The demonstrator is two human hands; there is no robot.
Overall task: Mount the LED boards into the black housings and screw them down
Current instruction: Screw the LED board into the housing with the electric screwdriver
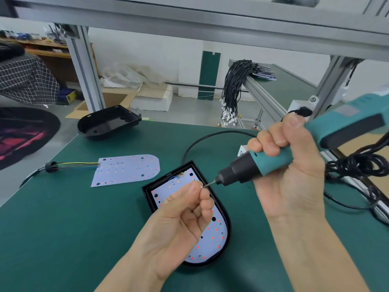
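Right hand gripping electric screwdriver, left hand pinching screw at its bit, above boarded housing

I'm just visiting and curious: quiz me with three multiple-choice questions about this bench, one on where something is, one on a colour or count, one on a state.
1. Where is the loose LED board?
A. on the mat, left of the filled housing
B. inside the far housing
C. on the floor

2. What colour is the screwdriver body?
A. red
B. teal
C. yellow

3. What is the left hand doing?
A. lying flat
B. pinching something small at the bit tip
C. lifting a board

Answers: 1 A, it lies flat on the green mat. 2 B, teal with black nose. 3 B, fingertips meet at the bit.
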